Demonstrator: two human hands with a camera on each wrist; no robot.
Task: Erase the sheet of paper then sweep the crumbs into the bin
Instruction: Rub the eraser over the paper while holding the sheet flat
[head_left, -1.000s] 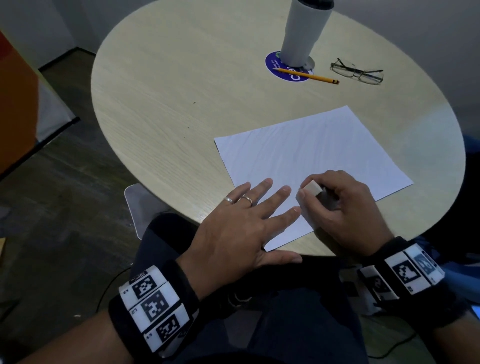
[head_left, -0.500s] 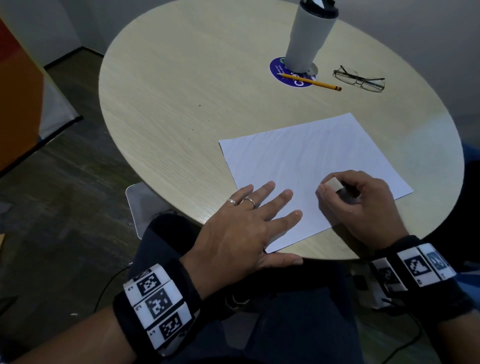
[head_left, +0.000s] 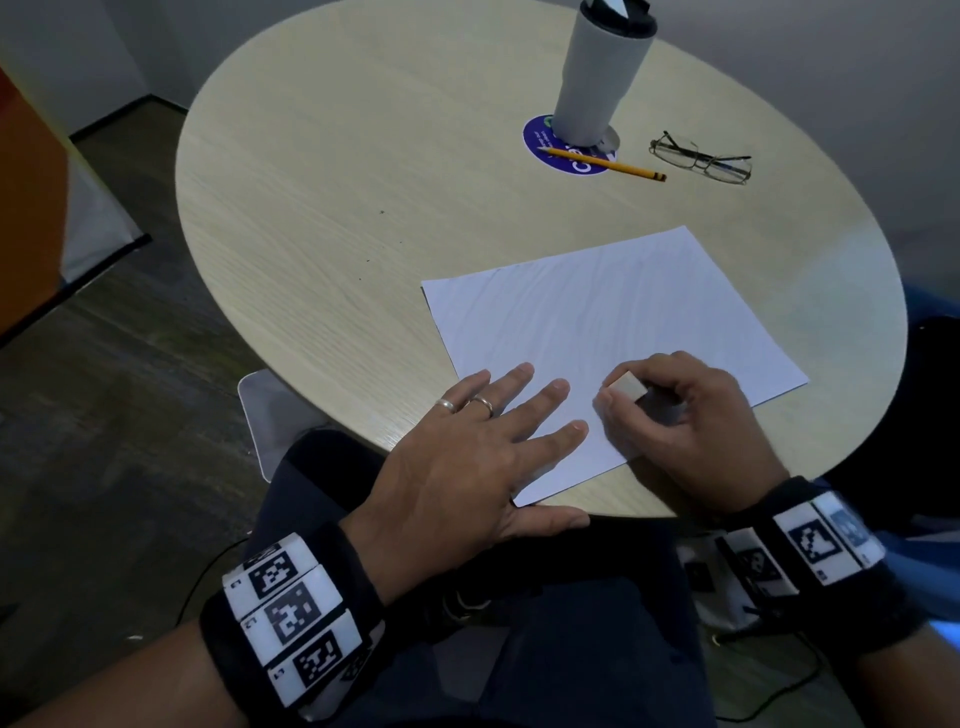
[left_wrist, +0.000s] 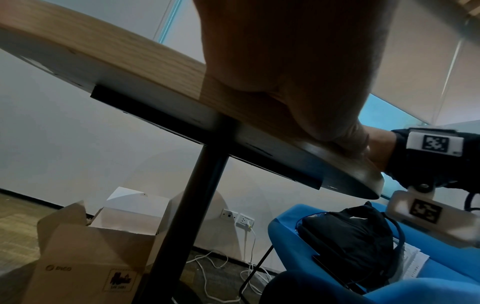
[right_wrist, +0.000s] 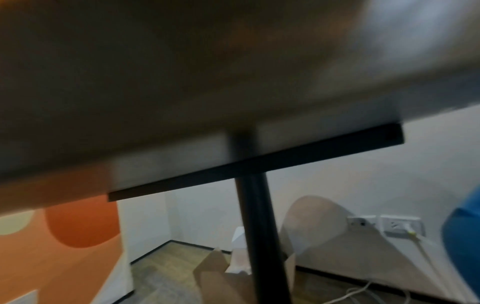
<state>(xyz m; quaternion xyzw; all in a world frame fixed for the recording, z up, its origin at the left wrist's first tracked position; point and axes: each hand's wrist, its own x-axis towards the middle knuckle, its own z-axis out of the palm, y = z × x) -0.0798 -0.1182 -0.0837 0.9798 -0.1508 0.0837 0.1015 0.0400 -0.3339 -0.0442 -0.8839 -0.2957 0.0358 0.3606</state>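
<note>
A white sheet of paper (head_left: 597, 332) lies on the round wooden table (head_left: 337, 171), near its front edge. My left hand (head_left: 488, 441) lies flat with spread fingers on the sheet's near left corner, holding it down. My right hand (head_left: 670, 415) pinches a small pale eraser (head_left: 626, 387) and presses it onto the paper's near part. In the left wrist view my left palm (left_wrist: 298, 72) rests on the table edge (left_wrist: 130, 67). The right wrist view is blurred and shows only the table's underside (right_wrist: 233, 82). No bin is recognisable.
A grey tumbler (head_left: 602, 67) stands on a blue coaster (head_left: 550, 148) at the back, with a yellow pencil (head_left: 602, 163) and glasses (head_left: 701, 158) beside it. Under the table are a black pedestal leg (left_wrist: 187, 216), cardboard boxes (left_wrist: 85, 257), cables and a blue seat (left_wrist: 324, 246) with a black bag.
My right hand with the eraser slid right across the paper, then back left towards my left fingers. The left hand has stayed flat on the sheet.
</note>
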